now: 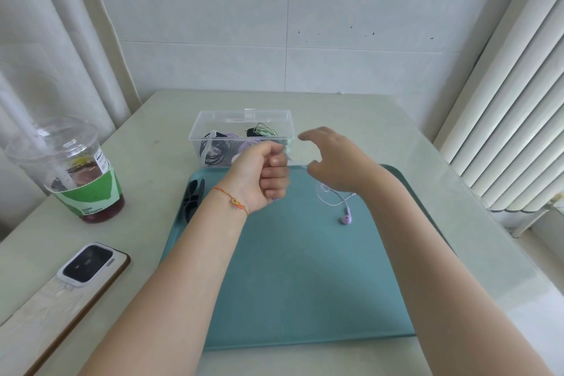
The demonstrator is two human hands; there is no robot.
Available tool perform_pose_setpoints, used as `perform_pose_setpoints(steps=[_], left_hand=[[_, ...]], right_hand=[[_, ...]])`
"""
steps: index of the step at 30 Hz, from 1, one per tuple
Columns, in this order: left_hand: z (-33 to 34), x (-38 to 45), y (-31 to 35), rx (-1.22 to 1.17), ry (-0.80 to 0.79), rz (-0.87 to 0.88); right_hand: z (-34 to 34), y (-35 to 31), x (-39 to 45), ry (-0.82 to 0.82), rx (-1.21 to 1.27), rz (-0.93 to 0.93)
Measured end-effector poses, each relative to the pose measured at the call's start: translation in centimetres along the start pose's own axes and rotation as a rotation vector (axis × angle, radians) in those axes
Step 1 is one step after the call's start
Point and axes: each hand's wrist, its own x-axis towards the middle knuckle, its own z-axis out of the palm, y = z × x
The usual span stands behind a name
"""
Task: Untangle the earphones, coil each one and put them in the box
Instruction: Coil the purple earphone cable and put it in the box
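Coiling purple earphone (pixel 346 218): left hand (pixel 262 174) fisted round cord, right hand (pixel 332 156) fingers apart, guiding. Next: finish winding, place in box (pixel 213 122).

Both forearms are bare, no sleeves showing. A thin red-orange string bracelet (pixel 231 198) with a small knotted charm circles the wrist of the left hand (pixel 262 175).

Iced drink cup (pixel 80 174) and phone (pixel 88 265) on the table (pixel 442 192), left of teal tray (pixel 305 284).
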Motion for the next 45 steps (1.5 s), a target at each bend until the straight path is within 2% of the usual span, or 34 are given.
perform_pose_setpoints(steps=[2, 4, 7, 9, 11, 12, 14, 17, 19, 20, 23, 27, 30, 32, 36, 40, 43, 45], left_hand=[[0.4, -0.3, 0.1, 0.020, -0.118, -0.001], [0.4, -0.7, 0.4, -0.039, -0.236, 0.047], [0.0, -0.9, 0.8, -0.329, -0.362, 0.164], [-0.3, -0.8, 1.2, -0.552, -0.320, 0.287], [-0.4, -0.7, 1.5, -0.649, -0.204, 0.413], [-0.5, -0.6, 1.5, -0.621, -0.149, 0.465], [-0.8, -0.3, 1.4, -0.403, -0.039, 0.531], [-1.2, 0.6, 0.6, 0.148, 0.174, 0.564], [-1.0, 0.8, 0.0, 0.476, 0.245, 0.518], [-0.8, 0.8, -0.3, 0.594, 0.219, 0.469], [0.0, 0.1, -0.6, 0.771, 0.125, 0.280], [0.4, -0.4, -0.1, 0.731, 0.158, 0.171], [0.2, -0.5, 0.0, 0.745, 0.165, 0.165], [0.0, -0.4, -0.2, 0.664, 0.105, 0.145], [-0.3, -0.6, -0.1, 0.487, -0.148, 0.074], [-0.5, -0.7, -0.4, 0.560, -0.225, -0.031], [-0.2, -0.8, -0.5, 0.577, -0.272, -0.070], [-0.2, -0.9, -0.5, 0.533, -0.333, -0.068]], right_hand=[[0.2, -0.6, 0.0, 0.014, 0.243, -0.058], [0.4, -1.1, -0.1, -0.045, 0.462, -0.048], [0.9, -1.4, -0.2, -0.044, 0.581, 0.009], [1.3, -1.6, -0.2, -0.110, 0.565, 0.080], [1.5, -1.8, -0.5, -0.257, 0.462, 0.099], [1.6, -1.7, -0.6, -0.318, 0.409, 0.097], [1.4, -1.7, -0.7, -0.357, 0.378, 0.118], [0.5, -1.3, -0.8, -0.305, 0.416, 0.146], [-0.2, -1.2, -0.8, -0.239, 0.444, 0.139], [-0.6, -1.0, -0.8, -0.189, 0.460, 0.138], [-1.3, -0.2, -0.5, -0.005, 0.515, 0.169], [-1.8, 0.9, -0.4, 0.206, 0.502, 0.181], [-1.6, 1.4, 0.0, 0.234, 0.441, 0.211], [-1.3, 1.7, 0.2, 0.181, 0.350, 0.235], [-0.9, 1.7, 0.1, 0.123, 0.312, 0.245], [-1.2, 1.2, -0.1, 0.245, 0.493, 0.192], [-1.2, 1.1, 0.2, 0.403, 0.453, 0.096], [-1.1, 1.1, 0.3, 0.450, 0.491, 0.076]])
